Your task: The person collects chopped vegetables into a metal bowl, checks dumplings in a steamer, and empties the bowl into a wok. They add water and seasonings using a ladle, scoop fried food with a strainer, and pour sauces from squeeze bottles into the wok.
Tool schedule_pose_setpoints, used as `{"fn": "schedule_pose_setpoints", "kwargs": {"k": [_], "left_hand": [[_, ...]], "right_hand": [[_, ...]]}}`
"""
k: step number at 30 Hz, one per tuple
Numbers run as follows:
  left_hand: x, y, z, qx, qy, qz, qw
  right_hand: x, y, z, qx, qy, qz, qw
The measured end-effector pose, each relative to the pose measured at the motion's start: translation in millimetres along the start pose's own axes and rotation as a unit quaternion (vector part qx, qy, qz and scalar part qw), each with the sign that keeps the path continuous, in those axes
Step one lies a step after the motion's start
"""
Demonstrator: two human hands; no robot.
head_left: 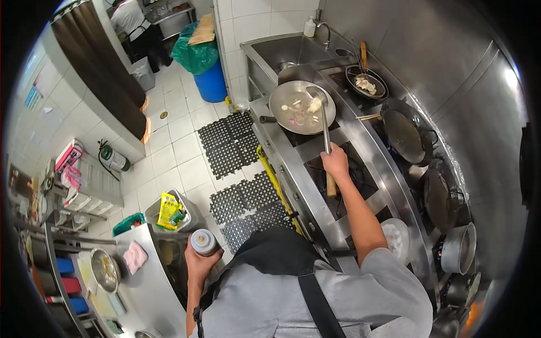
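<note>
My right hand (336, 163) is wrapped round the wood-ended handle of a long metal ladle (326, 127). The ladle's bowl rests over a wide pan (287, 93) on the stove, with pale food at its tip. Whitish pieces and pink-purple slices, perhaps onion, lie scattered in this pan. Down at my left side, my left hand (202, 263) grips a squeeze bottle (203, 242) with a pale top, held upright near the metal counter. Its lower part is hidden by my fingers.
A strainer (366, 84) with pale food sits beyond the pan. Dark woks (407, 132) and a pot (457, 250) line the stove's right side. Black mats (242, 194) cover the floor. A metal bowl (105, 270) and pink cloth (135, 257) lie on the left counter. A person (135, 25) stands far back.
</note>
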State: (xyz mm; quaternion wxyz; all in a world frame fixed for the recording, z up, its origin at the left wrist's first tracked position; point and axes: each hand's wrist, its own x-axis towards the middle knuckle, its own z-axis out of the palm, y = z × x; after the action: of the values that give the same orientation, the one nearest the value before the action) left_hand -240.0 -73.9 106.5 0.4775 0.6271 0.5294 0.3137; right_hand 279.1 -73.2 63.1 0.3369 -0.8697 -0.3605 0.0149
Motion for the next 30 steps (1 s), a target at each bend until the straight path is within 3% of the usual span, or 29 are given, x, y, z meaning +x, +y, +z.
{"fn": "schedule_pose_setpoints", "kwargs": {"k": [6, 9, 10, 12, 13, 15, 18, 21, 22, 26, 30], "left_hand": [[71, 15, 4, 0.015, -0.023, -0.014, 1.0], [105, 16, 7, 0.029, -0.032, -0.036, 0.998], [117, 20, 10, 0.029, -0.022, -0.034, 0.999], [141, 33, 17, 0.033, -0.007, -0.027, 0.999], [157, 35, 20, 0.027, -0.021, -0.039, 0.999], [186, 30, 22, 0.023, -0.05, -0.068, 0.996], [230, 60, 33, 0.037, -0.085, -0.067, 0.993], [272, 71, 44, 0.078, -0.128, -0.036, 0.988], [285, 68, 47, 0.08, -0.14, -0.044, 0.986], [336, 63, 65, 0.057, -0.204, -0.058, 0.976], [389, 45, 88, 0.045, -0.253, -0.033, 0.966]], "right_hand": [[40, 15, 38, 0.046, -0.052, 0.132, 0.989], [43, 13, 55, 0.153, -0.12, 0.224, 0.955], [38, 7, 61, 0.264, -0.129, 0.259, 0.92], [26, -9, 68, 0.475, -0.132, 0.321, 0.809], [28, -10, 67, 0.606, -0.15, 0.37, 0.688], [28, -11, 64, 0.806, -0.162, 0.429, 0.374], [33, -29, 51, 0.82, -0.152, 0.446, 0.324], [35, -46, 43, 0.549, -0.197, 0.381, 0.717], [32, -45, 46, 0.481, -0.196, 0.353, 0.779], [33, -54, 27, 0.29, -0.152, 0.271, 0.905], [25, -58, 36, 0.154, -0.041, 0.244, 0.957]]}}
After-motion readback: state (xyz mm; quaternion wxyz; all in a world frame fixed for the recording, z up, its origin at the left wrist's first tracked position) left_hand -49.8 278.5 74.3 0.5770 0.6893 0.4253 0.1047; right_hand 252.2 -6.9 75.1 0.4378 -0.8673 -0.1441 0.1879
